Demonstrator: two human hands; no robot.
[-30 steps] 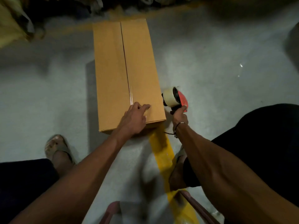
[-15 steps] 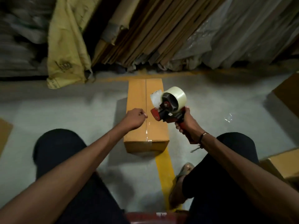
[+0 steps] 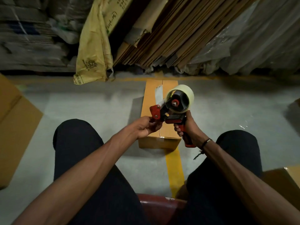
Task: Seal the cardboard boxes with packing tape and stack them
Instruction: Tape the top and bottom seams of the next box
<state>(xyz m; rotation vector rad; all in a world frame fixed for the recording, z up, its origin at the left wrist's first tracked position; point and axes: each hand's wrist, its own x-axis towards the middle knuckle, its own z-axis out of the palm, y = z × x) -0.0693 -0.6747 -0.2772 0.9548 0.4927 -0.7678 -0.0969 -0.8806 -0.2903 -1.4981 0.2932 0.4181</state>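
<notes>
A long brown cardboard box (image 3: 150, 95) lies on the grey floor ahead of me, flaps closed, with clear tape along the near part of its seam. Above it I hold a red and black tape dispenser (image 3: 174, 109) carrying a roll of clear tape (image 3: 186, 95). My right hand (image 3: 186, 127) grips the dispenser's red handle. My left hand (image 3: 146, 128) pinches the dispenser's red front end, fingers curled. A loose strip of tape (image 3: 159, 95) stands up from the front of the dispenser.
Flattened cardboard sheets (image 3: 162, 34) and plastic-wrapped bundles (image 3: 251, 38) lean against the back. A yellow sack (image 3: 92, 46) hangs left of them. More boxes sit at the left (image 3: 14, 127) and lower right (image 3: 282, 181). A yellow floor line (image 3: 174, 169) runs toward me between my knees.
My left hand has left the box top and moved right onto the dispenser's front end. The dispenser came up and closer to me. The view has tilted upward.
</notes>
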